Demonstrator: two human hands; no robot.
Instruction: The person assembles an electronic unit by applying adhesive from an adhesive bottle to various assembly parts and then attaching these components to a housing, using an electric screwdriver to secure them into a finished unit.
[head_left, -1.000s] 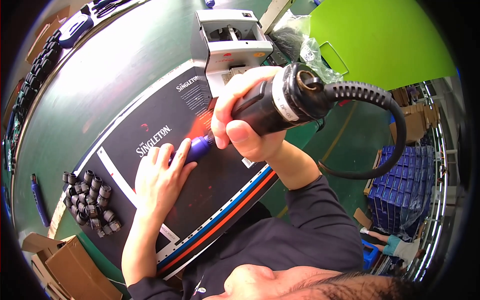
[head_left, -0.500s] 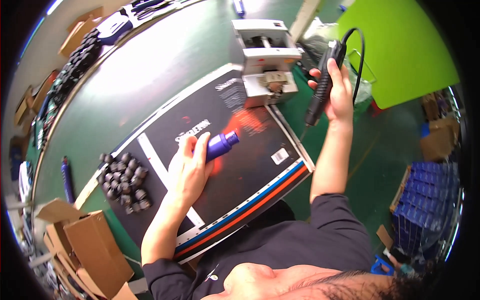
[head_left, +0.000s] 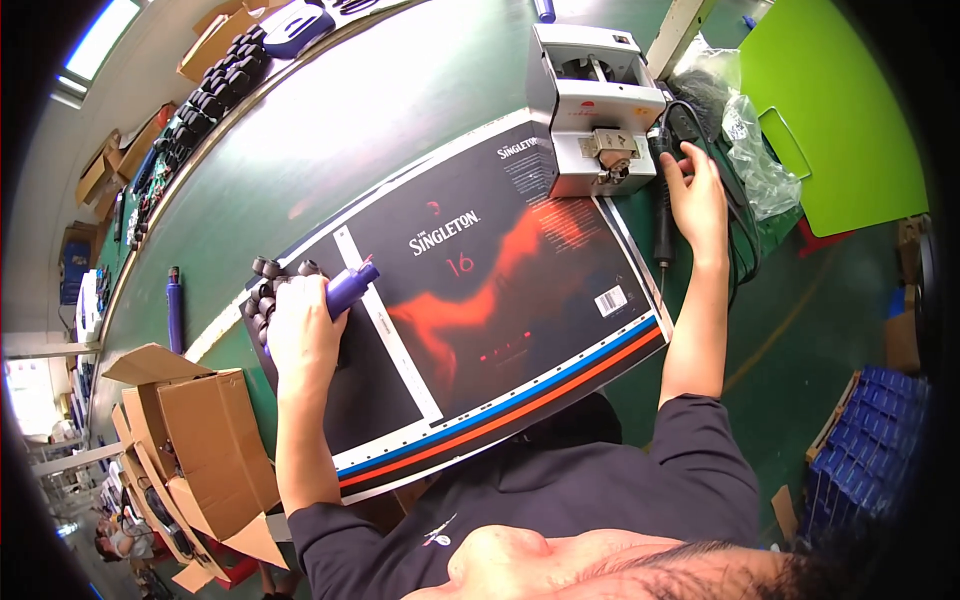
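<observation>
A green table [head_left: 330, 130] carries a large dark printed sheet [head_left: 480, 310], the landmark here. At the sheet's far right corner stands a grey machine [head_left: 590, 100]. Just right of the sheet, the right hand [head_left: 697, 195] rests on a black electric screwdriver [head_left: 664, 215], apparently gripping it loosely. On the sheet's left part, the left hand [head_left: 300, 330] clenches a purple cylinder [head_left: 350, 285] beside small black parts [head_left: 265, 285].

purple cylinder [head_left: 350, 288], black-red printed sheet [head_left: 500, 300], green table [head_left: 380, 120]
</observation>
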